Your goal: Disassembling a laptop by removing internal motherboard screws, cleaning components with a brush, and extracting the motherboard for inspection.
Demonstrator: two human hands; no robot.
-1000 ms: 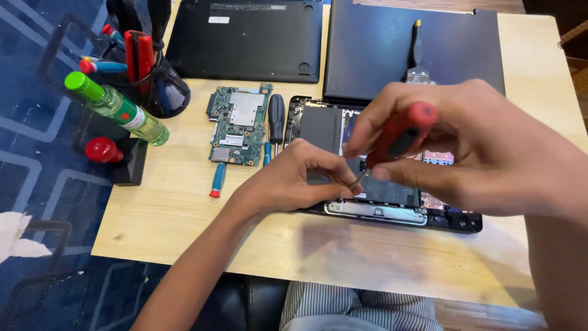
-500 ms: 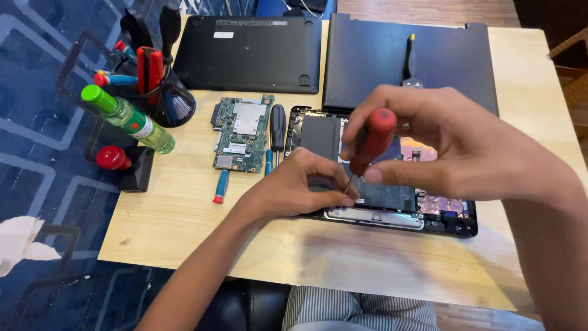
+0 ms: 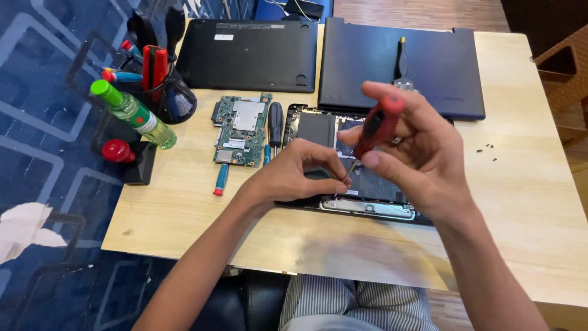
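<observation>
An opened laptop base (image 3: 318,125) lies on the wooden table (image 3: 527,202), its insides exposed. My right hand (image 3: 422,159) holds a red-handled screwdriver (image 3: 375,127), tilted, with its thin shaft running down to the lower edge of the base. My left hand (image 3: 294,175) rests on the base, fingertips pinched around the screwdriver's tip. The tip itself is partly hidden by my fingers. A green circuit board (image 3: 240,130) lies to the left of the base.
Two dark laptop covers (image 3: 251,46) (image 3: 367,61) lie at the back, one with a yellow-tipped tool (image 3: 401,61) on it. A black screwdriver (image 3: 275,122), a blue-and-red screwdriver (image 3: 220,179), a green bottle (image 3: 131,113), a tool holder (image 3: 171,92) and loose screws (image 3: 486,149) are around.
The view has shifted, so the table sits lower in frame. My right hand has lifted and tilted the screwdriver more upright. My left hand stays pinched at its tip.
</observation>
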